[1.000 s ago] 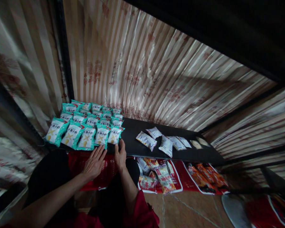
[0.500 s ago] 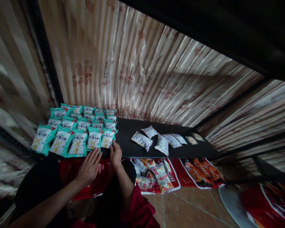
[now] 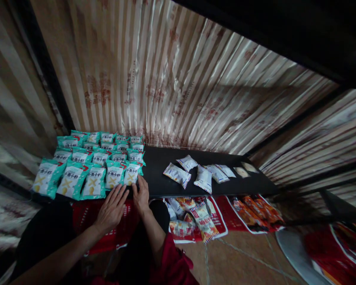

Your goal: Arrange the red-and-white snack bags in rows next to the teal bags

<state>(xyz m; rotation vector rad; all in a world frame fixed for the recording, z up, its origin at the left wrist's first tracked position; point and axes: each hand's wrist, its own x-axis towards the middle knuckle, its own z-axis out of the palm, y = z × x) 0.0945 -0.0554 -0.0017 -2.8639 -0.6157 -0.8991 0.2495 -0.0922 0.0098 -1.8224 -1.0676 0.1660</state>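
Rows of teal-and-white snack bags (image 3: pixel 92 182) stand close together on the left part of a black shelf (image 3: pixel 157 170). My left hand (image 3: pixel 111 208) lies flat with fingers stretched out, its tips at the bottom of a front-row bag (image 3: pixel 114 176). Beside it, my right hand (image 3: pixel 141 194) has its fingers against the lower right of the end bag (image 3: pixel 131 173) in that row. Its fingers are extended and partly bent, not wrapped round the bag. Several white snack bags (image 3: pixel 203 179) lie loosely on the shelf further right.
Under the shelf edge are red baskets, one with white-and-orange bags (image 3: pixel 202 217) and one with orange packets (image 3: pixel 252 211). Another red basket (image 3: pixel 323 249) sits at the lower right. A striped curtain (image 3: pixel 166 79) hangs behind, and a dark upper shelf (image 3: pixel 284 31) is overhead.
The view has shifted slightly. My right hand has slid a little down and left along the end bag, closer to my left hand. The bags keep their arrangement.
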